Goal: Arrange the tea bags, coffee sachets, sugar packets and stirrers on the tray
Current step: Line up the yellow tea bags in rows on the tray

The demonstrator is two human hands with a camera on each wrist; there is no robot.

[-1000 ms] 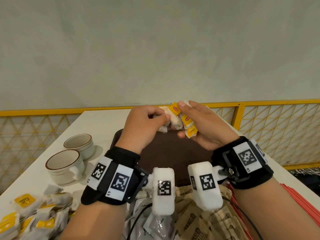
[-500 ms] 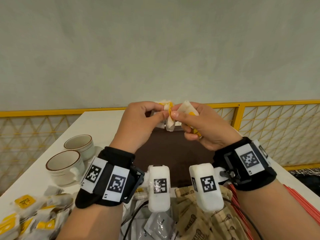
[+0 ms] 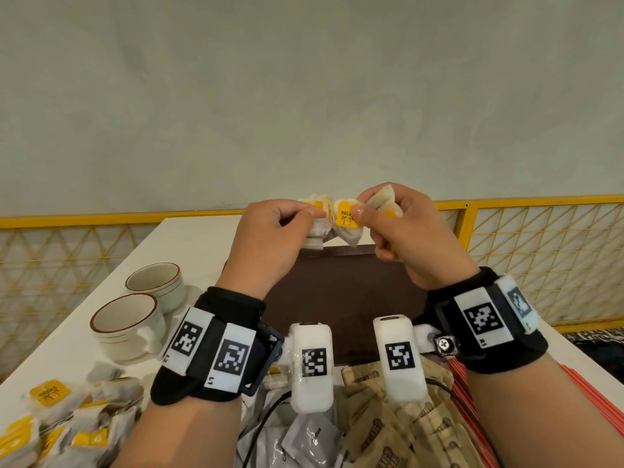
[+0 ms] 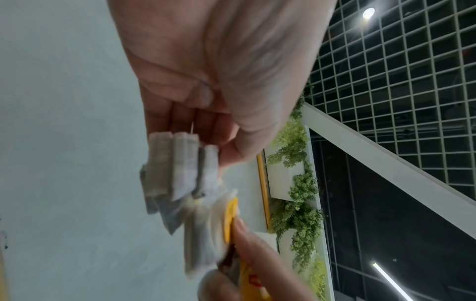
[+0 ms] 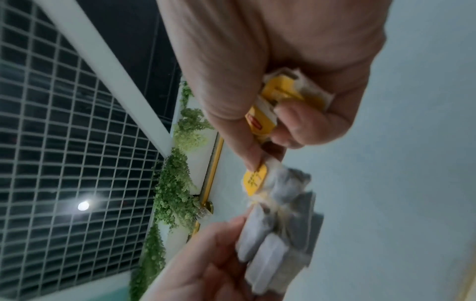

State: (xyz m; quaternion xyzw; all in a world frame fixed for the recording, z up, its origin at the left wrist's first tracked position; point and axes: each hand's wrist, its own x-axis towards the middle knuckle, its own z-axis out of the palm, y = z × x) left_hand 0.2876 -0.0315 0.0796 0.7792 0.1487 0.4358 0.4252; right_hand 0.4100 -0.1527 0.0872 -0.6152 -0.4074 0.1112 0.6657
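Across the white table (image 3: 101, 349) the dark brown tray (image 3: 337, 298) lies at the middle, its far edge just below both raised hands. Two cream cups (image 3: 131, 325) with brown rims stand near the table's left edge, one behind the other. Along the near edge lie a heap of loose tea bags (image 3: 57, 430) with yellow tags at the left corner, grey sachets (image 3: 310, 440) and brown packets (image 3: 388, 437) in the middle, and red stirrers (image 3: 580, 393) to the right. Above the tray's far edge, the left hand (image 3: 270, 238) pinches a small stack of tea bags (image 4: 177, 169) between thumb and curled fingers; the bags hang down past the fingertips, their edges side by side. The right hand (image 3: 415, 238) is curled round more bags with yellow tags (image 5: 283, 95) in its palm, while its thumb (image 5: 247, 150) and forefinger pinch one bag by its yellow tag (image 3: 347, 216), which touches the left hand's stack.
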